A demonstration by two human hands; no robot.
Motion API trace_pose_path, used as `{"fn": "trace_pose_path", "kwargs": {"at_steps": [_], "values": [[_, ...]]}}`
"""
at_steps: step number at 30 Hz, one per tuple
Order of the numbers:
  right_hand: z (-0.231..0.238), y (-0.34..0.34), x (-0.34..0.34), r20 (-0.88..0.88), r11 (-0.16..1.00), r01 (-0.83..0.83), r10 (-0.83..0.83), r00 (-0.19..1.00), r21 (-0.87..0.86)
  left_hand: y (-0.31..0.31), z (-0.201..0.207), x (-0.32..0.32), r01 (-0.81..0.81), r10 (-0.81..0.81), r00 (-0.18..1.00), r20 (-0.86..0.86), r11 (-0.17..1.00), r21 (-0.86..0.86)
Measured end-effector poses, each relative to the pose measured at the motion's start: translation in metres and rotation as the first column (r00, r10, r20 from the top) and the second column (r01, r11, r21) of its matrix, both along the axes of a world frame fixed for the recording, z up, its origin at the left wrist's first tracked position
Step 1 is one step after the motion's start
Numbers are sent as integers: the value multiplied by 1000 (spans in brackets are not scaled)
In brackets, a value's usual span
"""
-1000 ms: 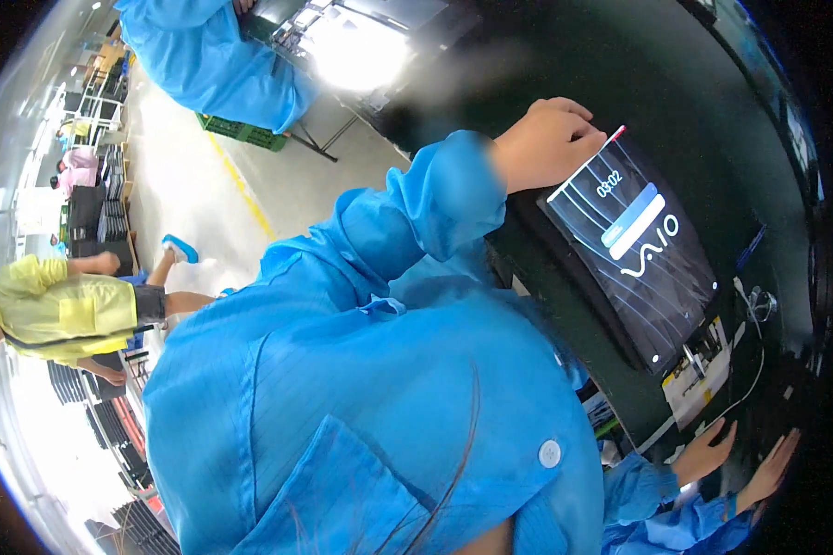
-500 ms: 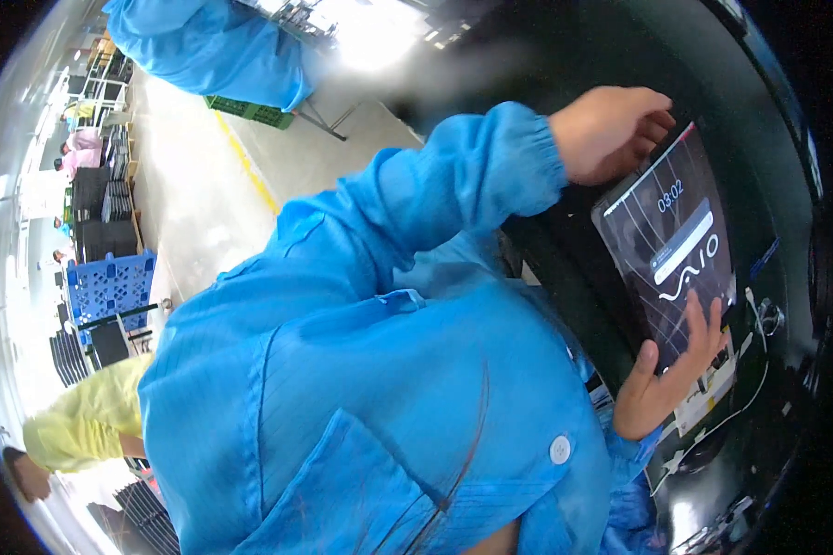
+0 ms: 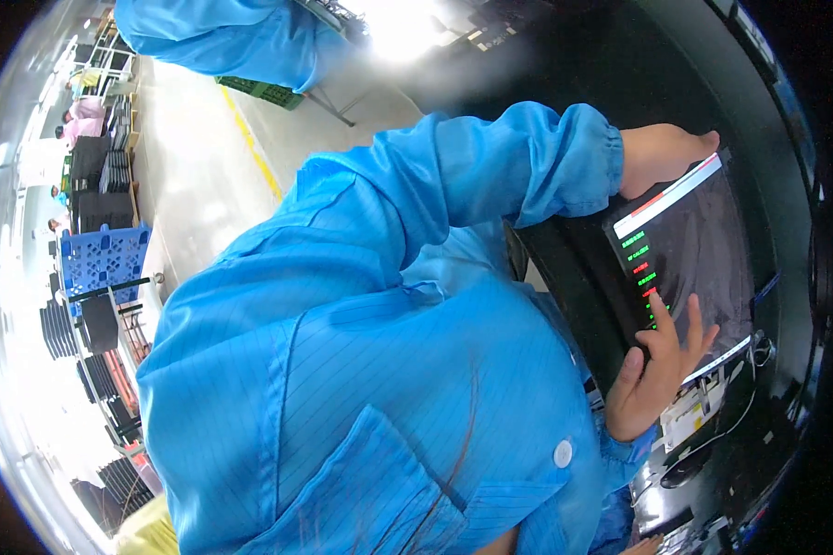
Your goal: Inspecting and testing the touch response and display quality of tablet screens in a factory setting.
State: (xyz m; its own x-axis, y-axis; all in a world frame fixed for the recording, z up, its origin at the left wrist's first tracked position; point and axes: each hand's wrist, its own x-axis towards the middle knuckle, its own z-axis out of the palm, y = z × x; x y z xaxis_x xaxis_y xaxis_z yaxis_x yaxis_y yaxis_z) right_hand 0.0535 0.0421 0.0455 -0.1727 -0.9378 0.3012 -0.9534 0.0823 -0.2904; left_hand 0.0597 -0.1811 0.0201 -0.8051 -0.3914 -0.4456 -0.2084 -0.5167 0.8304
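Observation:
A dark tablet (image 3: 703, 240) is on the black bench at the right, its screen lit with a white bar at each end and a column of green and red lines. My left hand (image 3: 666, 159) is against the tablet's far-left edge, with one fingertip showing near the corner. Most of that hand's fingers are hidden, so its grip is unclear. Over the near end of the screen my right hand (image 3: 652, 384) is open, fingers spread. Its index fingertip is at the column of coloured lines, where contact cannot be made out for certain.
White cables and a pale board (image 3: 690, 416) lie beyond my right hand. A blue-sleeved person (image 3: 222, 37) is at the upper left, near a green crate (image 3: 264, 92). A blue plastic pallet (image 3: 106, 262) and stacked dark panels stand across the floor.
The screen has switched from a dark picture with a clock to the coloured list. My left hand has moved right, onto the tablet's edge. The right hand has shifted slightly toward the list.

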Motion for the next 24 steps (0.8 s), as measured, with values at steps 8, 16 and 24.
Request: {"fn": "trace_pose_path", "kwargs": {"at_steps": [8, 16, 24], "values": [[10, -19, -18, -96, 999, -1, 5, 995, 41, -6, -12, -7, 60, -55, 998, -38, 982, 178], [14, -123, -113, 261, 973, 228, -209, 942, -43, -10, -13, -3, 142, -127, 990, -69, 937, 318], [26, -128, -90, 543, 978, 206, -167, 823, -13, -13, -10, -5, 184, -176, 983, -56, 906, 382]]}}
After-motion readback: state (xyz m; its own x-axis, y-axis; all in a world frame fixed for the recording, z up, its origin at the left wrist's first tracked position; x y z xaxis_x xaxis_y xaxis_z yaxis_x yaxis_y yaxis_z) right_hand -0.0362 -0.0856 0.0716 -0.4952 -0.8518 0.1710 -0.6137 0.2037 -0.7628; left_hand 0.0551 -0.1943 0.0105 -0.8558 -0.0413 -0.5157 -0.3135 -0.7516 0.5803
